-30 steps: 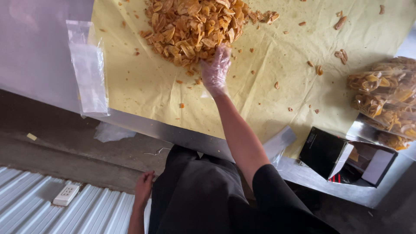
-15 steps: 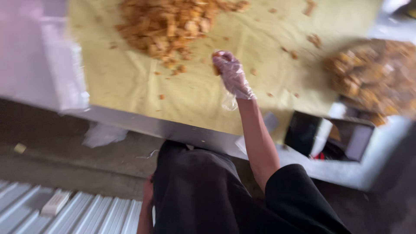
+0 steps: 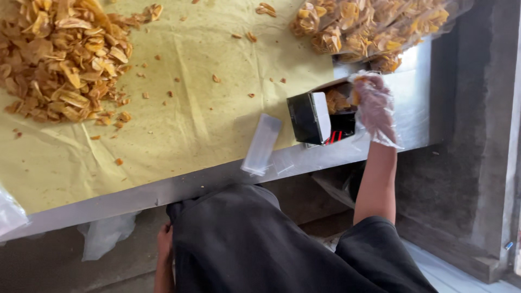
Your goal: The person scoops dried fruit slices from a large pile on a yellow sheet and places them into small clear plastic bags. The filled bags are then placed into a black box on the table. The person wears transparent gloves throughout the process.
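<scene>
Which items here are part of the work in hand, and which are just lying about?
In use: right hand in a clear glove, at the open black box holding chips; chip pile; bagged chips.
Lying about: empty clear bag; left hand hanging below the table edge.

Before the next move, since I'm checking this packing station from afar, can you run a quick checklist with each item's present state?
1. Right hand gloved: ok.
2. Right hand at the open black box: ok, chips show inside.
3. Left hand gloved: not ok, bare, hanging below the table edge.
4. Chip pile on the yellow paper: ok.
5. Clear plastic bag within reach: ok, lying flat at the paper's edge.
6. Box full: cannot tell.
</scene>
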